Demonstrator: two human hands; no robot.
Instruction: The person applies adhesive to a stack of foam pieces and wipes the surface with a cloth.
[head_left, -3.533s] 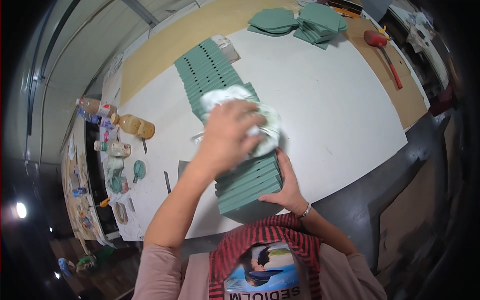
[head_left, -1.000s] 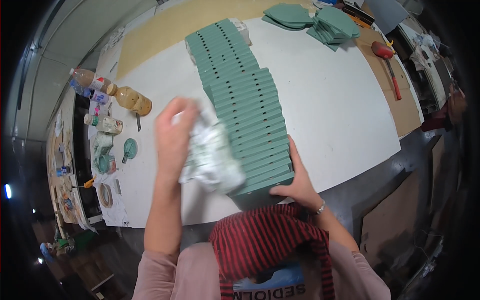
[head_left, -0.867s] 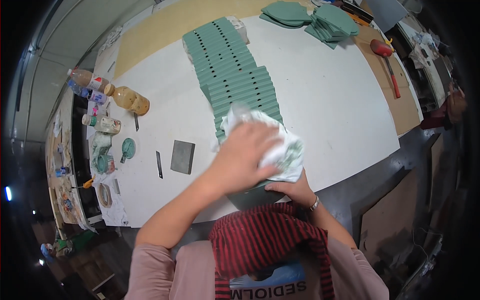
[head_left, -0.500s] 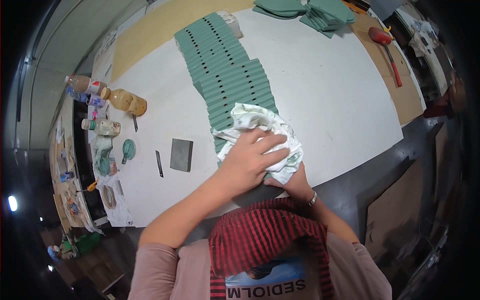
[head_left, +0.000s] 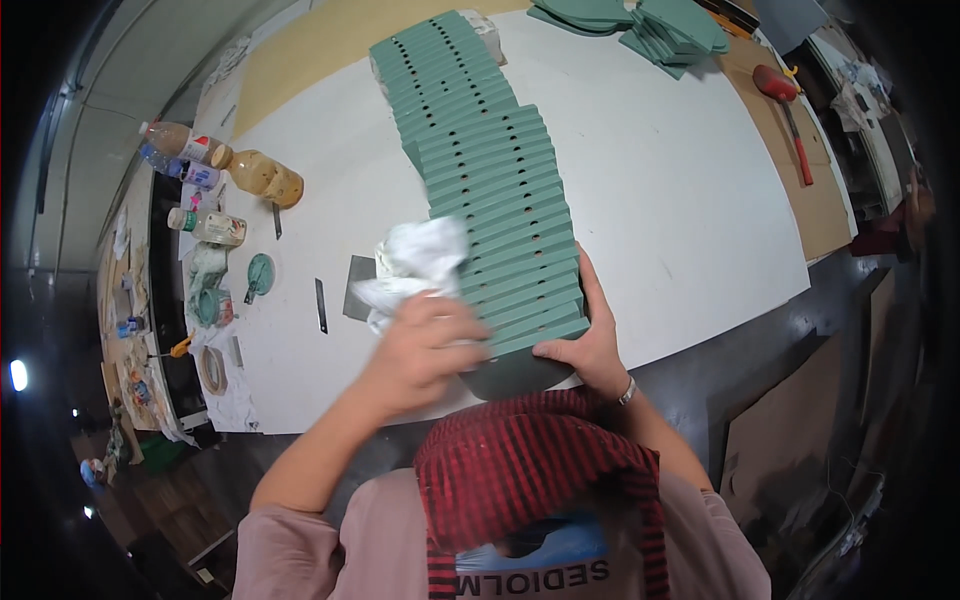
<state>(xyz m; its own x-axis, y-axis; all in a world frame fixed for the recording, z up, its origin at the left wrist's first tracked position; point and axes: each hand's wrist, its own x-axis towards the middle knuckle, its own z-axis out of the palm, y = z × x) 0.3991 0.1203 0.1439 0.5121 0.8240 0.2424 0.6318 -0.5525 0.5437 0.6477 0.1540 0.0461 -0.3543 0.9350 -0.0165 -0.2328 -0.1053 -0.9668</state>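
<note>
A long row of overlapping green boards (head_left: 500,200), each with small dark holes, runs from the table's near edge to its far side. The nearest board shows its grey-green rounded face (head_left: 520,372). My right hand (head_left: 590,345) grips the near end of the row at its right side, thumb on top and fingers along the edge. My left hand (head_left: 425,345), blurred by motion, holds a crumpled white cloth (head_left: 425,255) with greenish stains just left of the row. Partly covered by the cloth is a dark grey rectangular block (head_left: 357,285) on the white table.
Left of the block lies a thin dark blade (head_left: 321,305). Several bottles, including a yellowish one (head_left: 265,178), lie or stand at the left edge, near a green lid (head_left: 260,274). More green boards (head_left: 675,35) are stacked at the far right, near a red mallet (head_left: 785,110).
My left hand has moved the cloth left, off the boards and over the grey block, uncovering the near boards. My right hand stays at the near end of the row.
</note>
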